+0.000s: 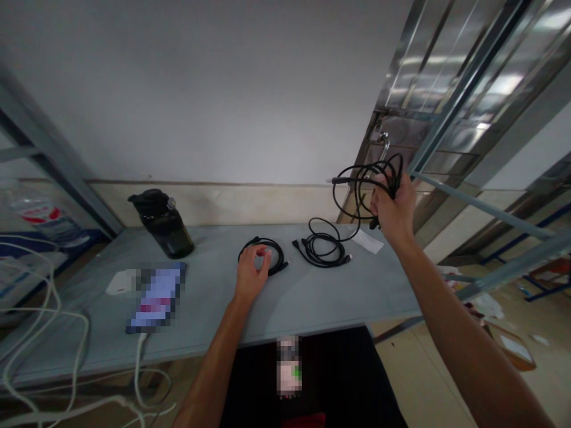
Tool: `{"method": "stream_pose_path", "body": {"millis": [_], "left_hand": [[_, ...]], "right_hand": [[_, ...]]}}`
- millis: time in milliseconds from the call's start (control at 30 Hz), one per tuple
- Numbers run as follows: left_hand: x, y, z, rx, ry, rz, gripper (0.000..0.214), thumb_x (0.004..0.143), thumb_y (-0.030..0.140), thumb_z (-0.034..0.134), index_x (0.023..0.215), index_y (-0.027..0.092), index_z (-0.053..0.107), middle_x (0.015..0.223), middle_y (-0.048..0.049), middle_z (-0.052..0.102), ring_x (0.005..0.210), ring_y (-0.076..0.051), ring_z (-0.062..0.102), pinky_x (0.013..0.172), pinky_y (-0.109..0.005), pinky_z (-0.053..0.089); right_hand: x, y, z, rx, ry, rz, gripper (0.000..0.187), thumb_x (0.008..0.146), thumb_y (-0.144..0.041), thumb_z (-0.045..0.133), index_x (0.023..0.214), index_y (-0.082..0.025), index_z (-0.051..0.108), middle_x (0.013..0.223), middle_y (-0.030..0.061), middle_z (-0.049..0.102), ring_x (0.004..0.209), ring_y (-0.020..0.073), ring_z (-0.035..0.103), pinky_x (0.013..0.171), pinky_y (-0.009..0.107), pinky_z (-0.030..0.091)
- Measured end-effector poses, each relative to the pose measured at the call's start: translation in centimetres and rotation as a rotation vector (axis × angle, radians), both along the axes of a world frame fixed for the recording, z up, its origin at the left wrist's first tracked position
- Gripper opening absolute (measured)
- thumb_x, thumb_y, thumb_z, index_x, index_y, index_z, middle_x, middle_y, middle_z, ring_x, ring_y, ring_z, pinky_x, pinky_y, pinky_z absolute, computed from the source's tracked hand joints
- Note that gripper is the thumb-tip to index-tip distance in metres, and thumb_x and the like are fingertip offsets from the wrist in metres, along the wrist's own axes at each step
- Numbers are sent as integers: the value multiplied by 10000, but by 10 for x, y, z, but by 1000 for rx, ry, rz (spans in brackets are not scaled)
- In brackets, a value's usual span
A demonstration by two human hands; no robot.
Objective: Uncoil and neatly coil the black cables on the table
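Note:
My right hand (395,205) is raised over the far right end of the table, closed around a loosely looped black cable (352,179) with a metal-tipped plug sticking out to the left. A strand seems to run down from this bundle to a second coiled black cable (325,251) lying on the table, its plugs showing at the sides. My left hand (253,270) rests at a third coiled black cable (279,255), covering its left part. Its thumb and fingers are curved and apart, with nothing visible gripped between them.
The grey table (214,303) runs along a wall. A dark bottle (163,223) and a blurred phone-like device (156,297) stand and lie at left. White cables (82,333) hang there. A white paper slip (368,241) lies at right, near a metal frame bar (482,205).

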State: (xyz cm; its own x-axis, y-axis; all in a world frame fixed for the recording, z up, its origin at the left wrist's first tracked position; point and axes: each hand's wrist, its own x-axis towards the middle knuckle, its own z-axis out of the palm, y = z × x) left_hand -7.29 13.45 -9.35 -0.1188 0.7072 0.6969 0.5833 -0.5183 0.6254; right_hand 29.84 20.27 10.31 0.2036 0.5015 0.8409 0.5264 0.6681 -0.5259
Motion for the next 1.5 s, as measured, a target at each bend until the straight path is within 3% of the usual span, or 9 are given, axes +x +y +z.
{"method": "stream_pose_path", "body": {"millis": [200, 733, 867, 1067, 1133, 1233, 1367, 1433, 1500], "left_hand": [[0, 0, 0, -6, 7, 4, 246, 1094, 453, 670, 1199, 238, 728, 1039, -88, 780, 1003, -292, 733, 1031, -492, 575], [0, 1, 0, -6, 23, 6, 269, 1104, 487, 654, 1191, 244, 731, 1027, -82, 777, 988, -288, 737, 1011, -493, 590], [0, 0, 2, -22, 14, 4, 260, 1094, 487, 657, 1179, 252, 731, 1018, -81, 778, 978, -293, 734, 1004, -492, 586], [5, -7, 9, -32, -104, -23, 255, 1086, 467, 662, 1206, 254, 735, 1081, -96, 783, 1003, -293, 725, 984, -482, 580], [12, -12, 29, -6, -177, -15, 262, 1098, 468, 656, 1220, 250, 733, 1135, -105, 780, 1018, -285, 715, 981, -462, 580], [34, -16, 86, 71, -194, -75, 248, 1125, 447, 649, 1240, 252, 751, 1171, -105, 773, 1066, -284, 704, 1033, -448, 560], [84, 4, 178, 176, -25, -459, 312, 1118, 379, 691, 1400, 265, 761, 1270, -106, 787, 1218, -303, 687, 1146, -472, 498], [110, 23, 210, 164, 106, -677, 289, 1083, 332, 742, 1362, 276, 794, 1332, -109, 794, 1292, -319, 681, 1215, -504, 442], [130, 41, 228, 100, 258, -852, 218, 1038, 319, 797, 1250, 287, 838, 1256, -101, 813, 1231, -328, 705, 1200, -518, 445]], "right_hand": [[12, 11, -7, -79, 26, 78, 511, 1095, -777, 595, 1298, -311, 637, 814, 23, 659, 536, 197, 628, 467, 358, 510], [-6, -20, -1, -217, 222, 199, 589, 1013, -550, 776, 1517, -349, 546, 883, 4, 753, 421, 116, 478, 345, 268, 336], [-7, -21, -3, -233, 188, 192, 632, 1015, -540, 776, 1554, -316, 535, 924, 35, 786, 455, 134, 523, 370, 284, 394], [-6, -30, -9, -295, 39, 239, 717, 966, -512, 822, 1593, -320, 530, 1121, 75, 831, 678, 210, 724, 543, 359, 620], [-7, -37, -12, -308, -10, 269, 732, 934, -483, 849, 1580, -307, 552, 1162, 88, 830, 868, 260, 805, 731, 424, 707], [-11, -51, -18, -321, -51, 305, 731, 931, -465, 855, 1576, -281, 565, 1152, 89, 828, 1075, 295, 833, 994, 494, 700], [-17, -71, -24, -347, -90, 343, 702, 958, -503, 852, 1556, -267, 568, 1130, 66, 819, 1080, 272, 830, 1073, 482, 665], [-18, -81, -24, -346, -115, 339, 690, 973, -523, 847, 1553, -272, 569, 1142, 63, 813, 1084, 270, 825, 1067, 466, 667], [-17, -91, -23, -330, -135, 318, 663, 983, -528, 845, 1541, -281, 584, 1220, 78, 803, 1162, 283, 812, 1102, 463, 656]]}}
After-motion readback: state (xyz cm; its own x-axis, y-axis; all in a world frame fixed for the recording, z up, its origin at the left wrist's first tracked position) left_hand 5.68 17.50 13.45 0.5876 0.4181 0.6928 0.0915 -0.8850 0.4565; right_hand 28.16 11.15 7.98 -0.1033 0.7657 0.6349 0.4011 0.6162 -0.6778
